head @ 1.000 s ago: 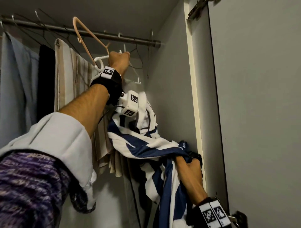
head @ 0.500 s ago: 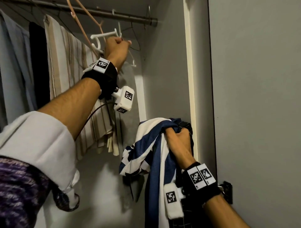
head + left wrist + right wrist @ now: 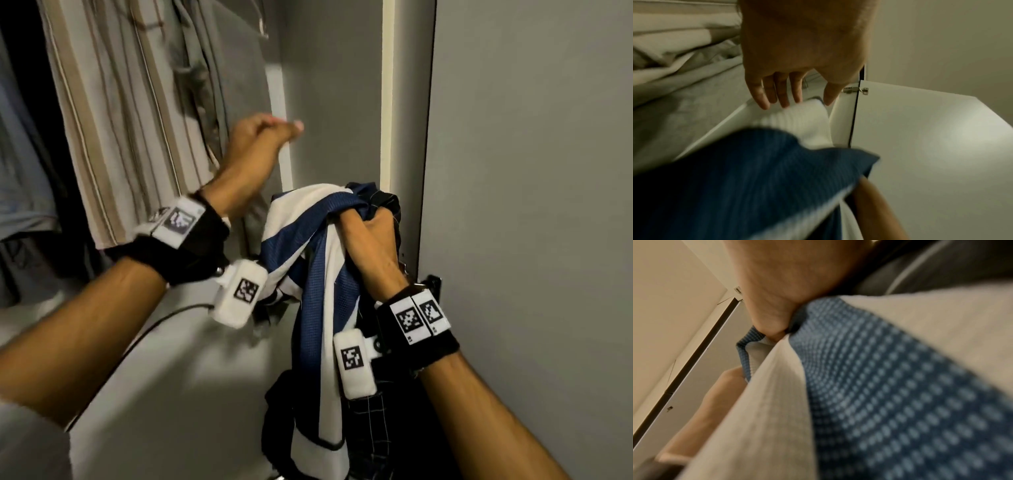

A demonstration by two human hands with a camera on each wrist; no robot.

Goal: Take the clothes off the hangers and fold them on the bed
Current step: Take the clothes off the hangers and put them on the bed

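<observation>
Blue-and-white striped shirt (image 3: 308, 260) is off its hanger, bunched in the right hand (image 3: 371, 236) at centre-right of the head view, just beside the wardrobe door (image 3: 531, 205). A dark checked garment (image 3: 376, 421) hangs in the same fist, lower centre, so looks like two pieces pulled so far. Right hand fingers are curled tight round the fabric; the right wrist view confirms it, palm clamped on the blue mesh weave. Left hand (image 3: 257, 150) is at upper centre of the frame, blurred, holding nothing; the left wrist view shows its fingers (image 3: 777, 92) straight and loosely spread, apart from the shirt below them. Still left: beige striped garment (image 3: 113, 113) at upper left and a pale blue one (image 3: 20, 164) at the far left edge hang in the wardrobe, hangers out of frame. No bed in view, nothing folded yet, so the task reads as early, mostly the removal stage. Shirt look: wide navy and white bands, sporty textured knit, crumpled into a wad at the top with the tail drooping down to lower centre. Soft and floppy, will need shaking out before folding.
</observation>
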